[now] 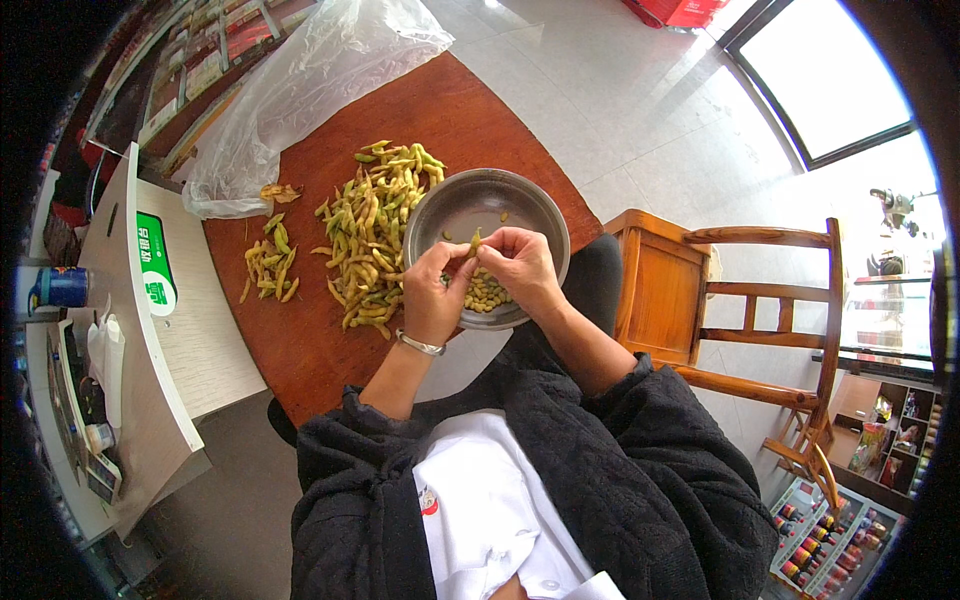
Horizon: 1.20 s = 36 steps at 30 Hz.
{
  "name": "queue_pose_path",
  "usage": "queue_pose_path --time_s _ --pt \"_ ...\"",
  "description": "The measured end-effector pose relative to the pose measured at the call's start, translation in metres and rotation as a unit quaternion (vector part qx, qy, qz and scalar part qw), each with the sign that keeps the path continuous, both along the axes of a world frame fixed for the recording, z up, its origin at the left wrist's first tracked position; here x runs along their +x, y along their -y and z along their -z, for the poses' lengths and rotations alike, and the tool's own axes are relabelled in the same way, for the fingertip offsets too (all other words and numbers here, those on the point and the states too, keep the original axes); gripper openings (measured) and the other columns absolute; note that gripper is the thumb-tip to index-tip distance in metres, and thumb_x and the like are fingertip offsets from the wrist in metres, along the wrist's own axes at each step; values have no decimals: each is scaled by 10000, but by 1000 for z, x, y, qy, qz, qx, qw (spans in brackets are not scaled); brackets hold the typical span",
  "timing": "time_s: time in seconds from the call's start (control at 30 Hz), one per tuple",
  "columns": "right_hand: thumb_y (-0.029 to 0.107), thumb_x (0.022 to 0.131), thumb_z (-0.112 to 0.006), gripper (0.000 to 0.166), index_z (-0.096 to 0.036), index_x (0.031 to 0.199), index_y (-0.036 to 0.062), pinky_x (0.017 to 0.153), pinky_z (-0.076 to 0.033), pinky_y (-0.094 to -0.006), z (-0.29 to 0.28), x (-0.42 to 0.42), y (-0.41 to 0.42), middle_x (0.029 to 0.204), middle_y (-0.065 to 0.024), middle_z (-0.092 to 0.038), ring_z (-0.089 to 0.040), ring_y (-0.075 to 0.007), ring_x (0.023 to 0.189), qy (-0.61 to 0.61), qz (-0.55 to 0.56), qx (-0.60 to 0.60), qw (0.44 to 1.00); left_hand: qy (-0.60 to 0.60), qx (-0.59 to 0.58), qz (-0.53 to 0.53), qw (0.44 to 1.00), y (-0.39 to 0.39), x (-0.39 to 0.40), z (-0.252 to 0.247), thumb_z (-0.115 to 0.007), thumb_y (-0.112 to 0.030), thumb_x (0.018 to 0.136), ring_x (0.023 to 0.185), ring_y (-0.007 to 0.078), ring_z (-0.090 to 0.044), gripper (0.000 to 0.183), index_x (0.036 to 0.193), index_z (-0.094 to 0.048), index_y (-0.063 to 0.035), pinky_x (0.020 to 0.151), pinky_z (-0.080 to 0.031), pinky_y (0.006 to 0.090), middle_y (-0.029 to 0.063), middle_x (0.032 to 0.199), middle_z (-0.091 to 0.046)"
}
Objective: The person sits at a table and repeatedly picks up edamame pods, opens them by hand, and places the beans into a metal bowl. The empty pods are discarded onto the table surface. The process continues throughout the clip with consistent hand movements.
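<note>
Both my hands meet over a round stainless steel bowl (551, 217) at the table's edge. Between the fingertips of my left hand (435, 289) and my right hand (521, 266) is one green soybean pod (475, 241), pinched from both sides. Shelled beans (486, 294) lie in the near part of the bowl, partly hidden beneath my hands, with a few more scattered on its far side. Left of the bowl a large heap of yellow-green pods (371, 232) rests on the wood. A smaller pile of pods (268, 266) sits farther left.
The reddish-brown wooden table (315, 367) carries a crumpled clear plastic bag (300, 97) and a dry leaf (281, 193). A pale counter (195, 300) with a green sign (155, 262) borders the left side. On the right stands a wooden chair (660, 289).
</note>
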State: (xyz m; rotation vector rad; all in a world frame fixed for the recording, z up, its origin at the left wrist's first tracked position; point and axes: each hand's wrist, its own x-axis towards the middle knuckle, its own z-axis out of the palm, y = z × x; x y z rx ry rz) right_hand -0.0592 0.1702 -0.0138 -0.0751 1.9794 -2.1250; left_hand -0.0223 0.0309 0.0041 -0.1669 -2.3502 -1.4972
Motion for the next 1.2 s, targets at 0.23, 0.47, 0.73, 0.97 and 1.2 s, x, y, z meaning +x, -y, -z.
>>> queue_pose_path --time_s 0.23,0.47,0.73,0.97,1.2 --pt "79 801 -642 119 -639 765 -35 548 -476 -206 3 0 0 693 -37 -642 -571 -61 610 -10 9 9 1000 5 12 -4 1000 -1 0 2 -691 -67 806 672 227 -638 132 902 -626 -1 602 -492 304 124 786 -646" --pt "81 813 -633 124 -628 776 -37 554 -475 -206 -4 1 2 701 -43 -645 -575 -62 616 -7 12 3 1000 54 107 7 993 0 -1 8 -657 -99 859 661 148 -630 124 896 -626 15 608 -493 270 90 778 -661" --pt "90 823 -625 125 -623 790 -31 576 -480 -215 1 -2 0 720 -51 -651 -583 -68 637 -4 4 -7 1000 157 226 37 961 5 -8 5 -554 -116 934 664 96 -605 145 925 -614 15 609 -498 230 42 764 -642" --pt "86 831 -615 119 -614 816 -32 610 -486 -220 -2 -2 -2 738 -54 -652 -592 -77 653 8 0 -20 1000 184 227 36 956 5 -11 4 -532 -115 945 646 98 -610 160 919 -607 24 585 -507 234 47 774 -645" --pt "74 847 -605 104 -608 859 -30 594 -481 -216 -8 -2 -1 735 -45 -645 -584 -75 633 18 -17 -76 997 181 208 29 961 6 -12 8 -538 -106 941 648 90 -605 147 924 -603 25 590 -500 231 40 772 -640"
